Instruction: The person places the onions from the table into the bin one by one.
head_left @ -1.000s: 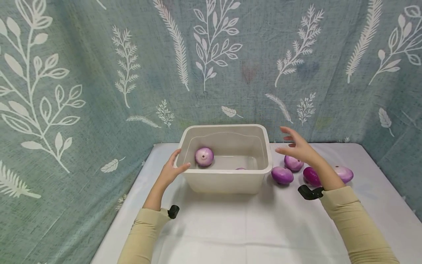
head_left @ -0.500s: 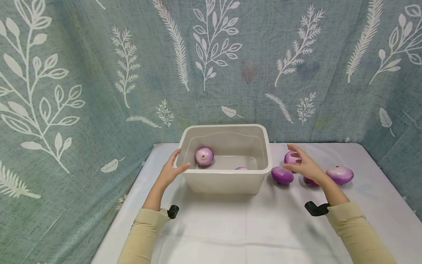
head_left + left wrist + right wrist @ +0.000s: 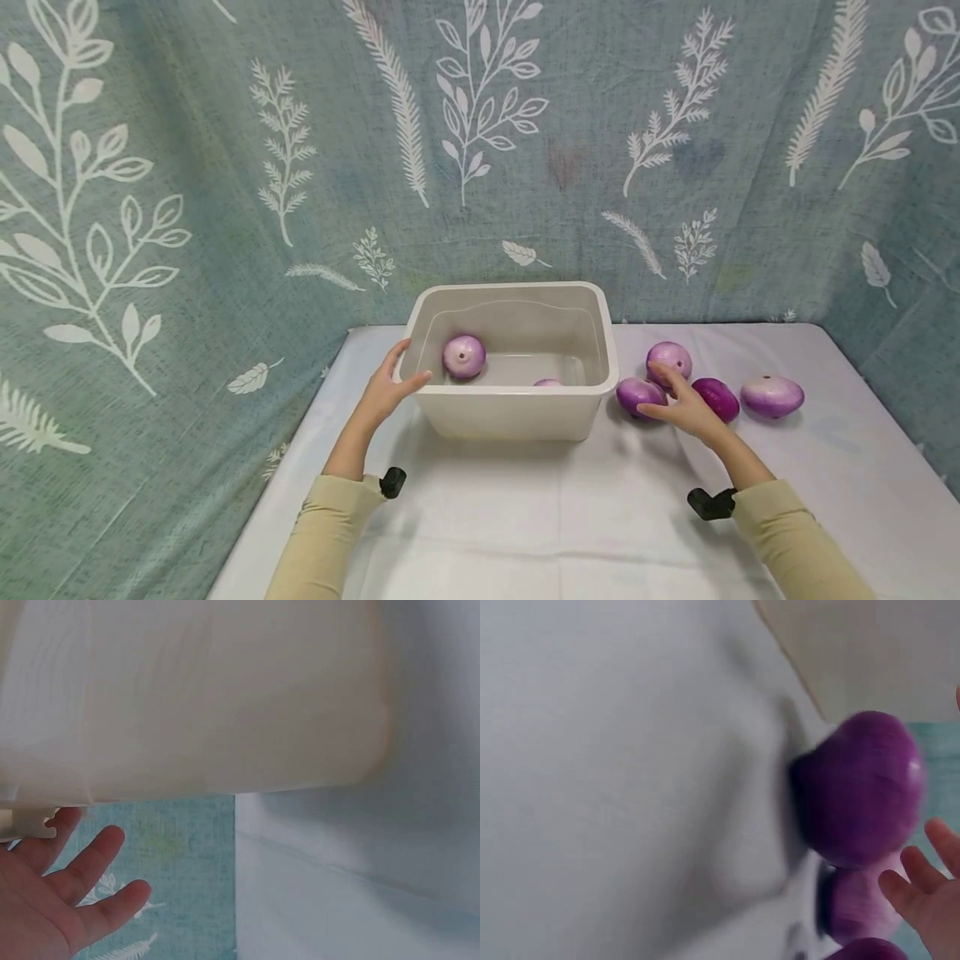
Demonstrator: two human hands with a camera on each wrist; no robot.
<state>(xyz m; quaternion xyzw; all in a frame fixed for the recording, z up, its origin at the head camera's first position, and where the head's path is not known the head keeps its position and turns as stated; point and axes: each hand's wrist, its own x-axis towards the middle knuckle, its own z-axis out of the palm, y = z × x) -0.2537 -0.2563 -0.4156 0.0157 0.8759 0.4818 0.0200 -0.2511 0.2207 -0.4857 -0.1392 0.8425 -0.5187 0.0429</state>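
A grey-beige plastic bin [image 3: 510,414] stands mid-table in the head view. My left hand [image 3: 385,392] holds its left front corner, thumb over the front rim; in the left wrist view, several fingers of the left hand [image 3: 67,892] spread outside the wall. One red onion [image 3: 463,357] lies inside at the left, and the top of another onion [image 3: 547,382] shows behind the front wall. My right hand [image 3: 686,408] reaches over a purple onion [image 3: 636,396] right of the bin, fingers spread around it without a visible grip. In the right wrist view, the fingers stand apart from this onion [image 3: 866,787].
Behind the right hand sits a round onion [image 3: 671,358]. A darker magenta onion [image 3: 716,399] and a paler one [image 3: 772,397] lie farther right. A white cloth covers the table [image 3: 480,517]; a leaf-patterned curtain [image 3: 570,200] hangs behind.
My right hand has come down from beside the bin's right rim to the nearest onion. The left hand has stayed at the bin's corner.
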